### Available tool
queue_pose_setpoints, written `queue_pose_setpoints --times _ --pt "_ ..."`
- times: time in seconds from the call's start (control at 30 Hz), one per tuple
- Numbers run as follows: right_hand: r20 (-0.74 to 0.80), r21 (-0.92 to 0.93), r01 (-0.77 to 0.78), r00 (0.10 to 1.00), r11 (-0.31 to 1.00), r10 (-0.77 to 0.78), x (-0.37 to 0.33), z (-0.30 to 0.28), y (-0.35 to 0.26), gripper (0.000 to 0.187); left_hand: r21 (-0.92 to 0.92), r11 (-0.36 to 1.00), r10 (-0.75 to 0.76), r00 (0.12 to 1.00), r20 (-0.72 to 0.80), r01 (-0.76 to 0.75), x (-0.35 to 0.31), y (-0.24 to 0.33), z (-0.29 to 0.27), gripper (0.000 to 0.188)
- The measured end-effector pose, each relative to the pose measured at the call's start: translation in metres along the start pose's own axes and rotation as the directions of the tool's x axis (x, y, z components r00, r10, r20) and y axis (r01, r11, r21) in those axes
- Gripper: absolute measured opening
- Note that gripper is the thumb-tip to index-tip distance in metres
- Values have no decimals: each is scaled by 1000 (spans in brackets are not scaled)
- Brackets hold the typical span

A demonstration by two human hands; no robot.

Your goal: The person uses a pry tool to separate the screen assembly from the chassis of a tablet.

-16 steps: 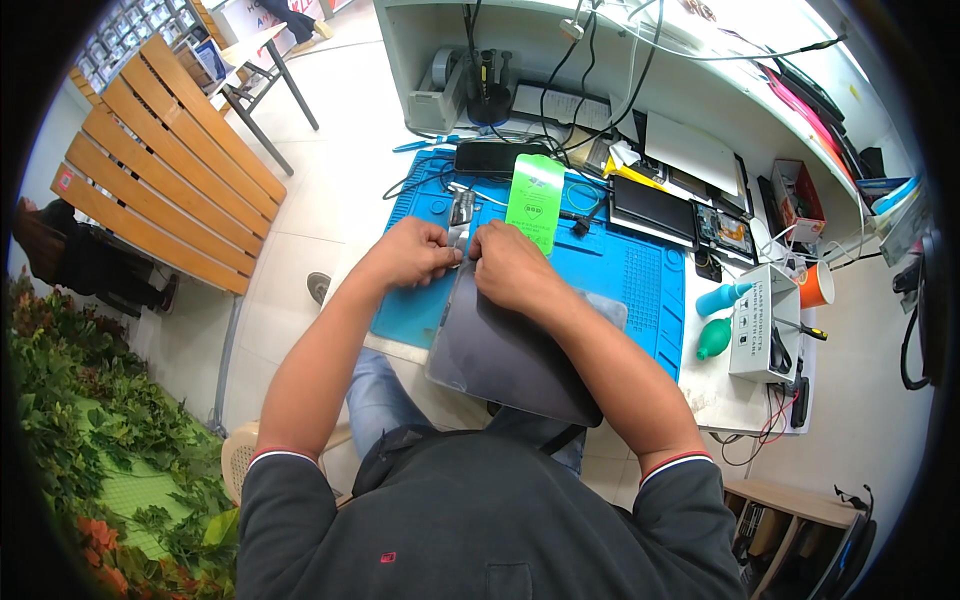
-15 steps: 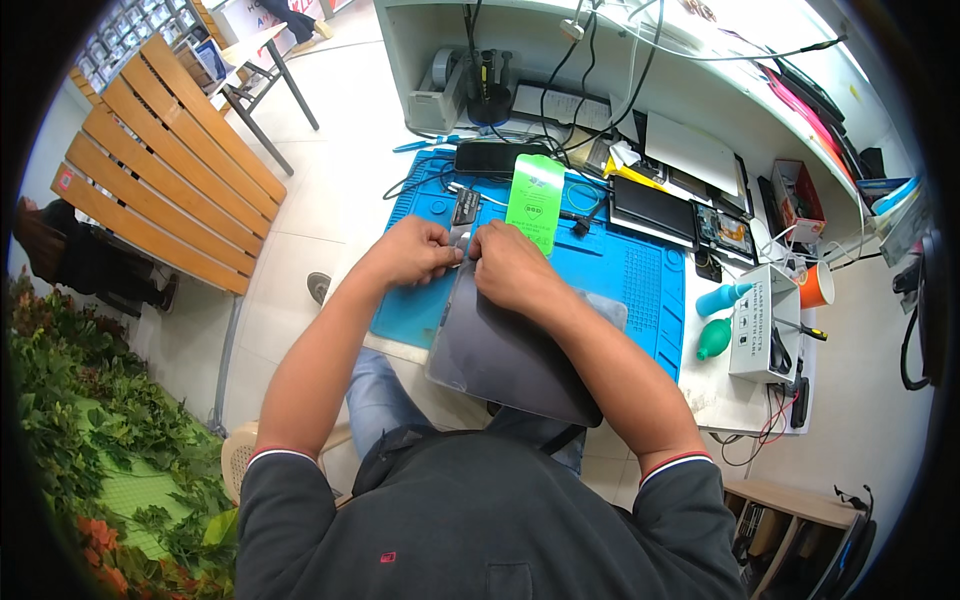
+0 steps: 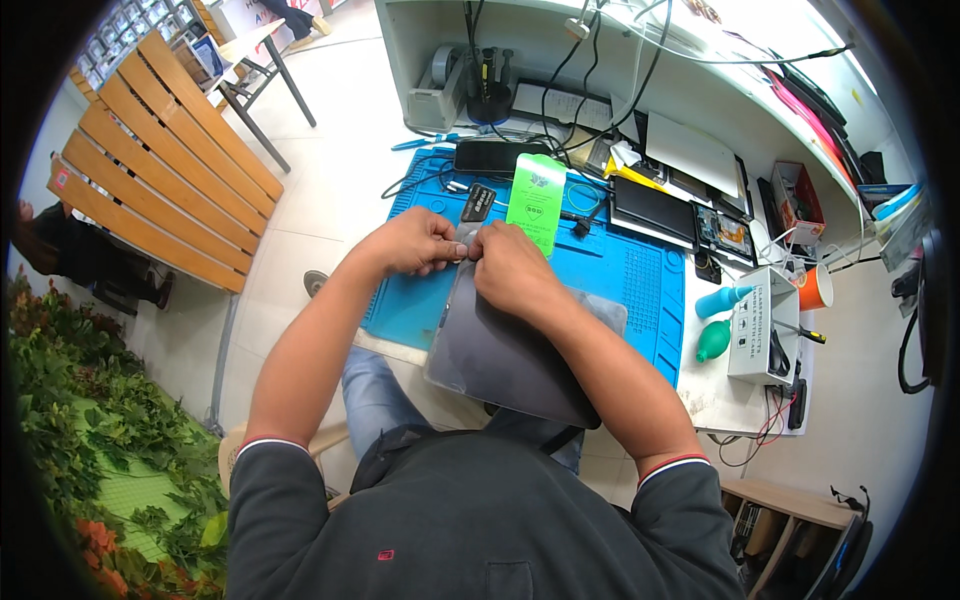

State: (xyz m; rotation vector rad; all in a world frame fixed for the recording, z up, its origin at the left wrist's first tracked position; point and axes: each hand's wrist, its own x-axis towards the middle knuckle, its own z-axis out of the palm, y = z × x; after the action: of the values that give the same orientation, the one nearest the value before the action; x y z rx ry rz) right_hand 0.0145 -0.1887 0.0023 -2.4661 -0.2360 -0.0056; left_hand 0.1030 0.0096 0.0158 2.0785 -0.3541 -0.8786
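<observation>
A dark grey, tablet-sized flat panel (image 3: 505, 355) with a clear film-like margin slants from the front of the blue work mat (image 3: 400, 315) over my lap. At its upper left corner, my left hand (image 3: 418, 243) and my right hand (image 3: 510, 265) meet, fingers closed in a pinch on the clear film edge. My right hand also lies over the panel's upper part. A small black tab (image 3: 479, 203) with white print shows just above my fingertips. Behind my right hand stands or lies a bright green card (image 3: 537, 203); its lower end is hidden.
Along the mat's back are a black case (image 3: 502, 157), cables and a black tablet (image 3: 652, 207). An opened device (image 3: 724, 230) lies beside it. To the right are a teal bottle (image 3: 722, 298), a green blower bulb (image 3: 714, 341), a white box (image 3: 752, 325) and an orange cup (image 3: 816, 286).
The black tab has tilted and shifted slightly right. My hands stay pinched together at the panel's corner, with only a small shift of the fingers.
</observation>
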Motion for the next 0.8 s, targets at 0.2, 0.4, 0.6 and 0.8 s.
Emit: queue_pose_setpoints --times 0.2,0.4,0.6,0.8 --pt "29 138 -99 995 985 96 4 -9 -1 24 -13 1000 -11 1000 27 12 2 2 -2 25" --pt "127 173 -199 976 965 179 8 -16 -1 29 -21 1000 -4 998 63 5 6 -2 -6 25" --pt "193 220 -238 961 946 197 12 -17 8 29 -42 999 6 998 66 -3 5 3 -5 26" --pt "220 226 -286 946 931 238 12 -23 1 29 7 1000 -4 999 41 4 5 2 -4 27"
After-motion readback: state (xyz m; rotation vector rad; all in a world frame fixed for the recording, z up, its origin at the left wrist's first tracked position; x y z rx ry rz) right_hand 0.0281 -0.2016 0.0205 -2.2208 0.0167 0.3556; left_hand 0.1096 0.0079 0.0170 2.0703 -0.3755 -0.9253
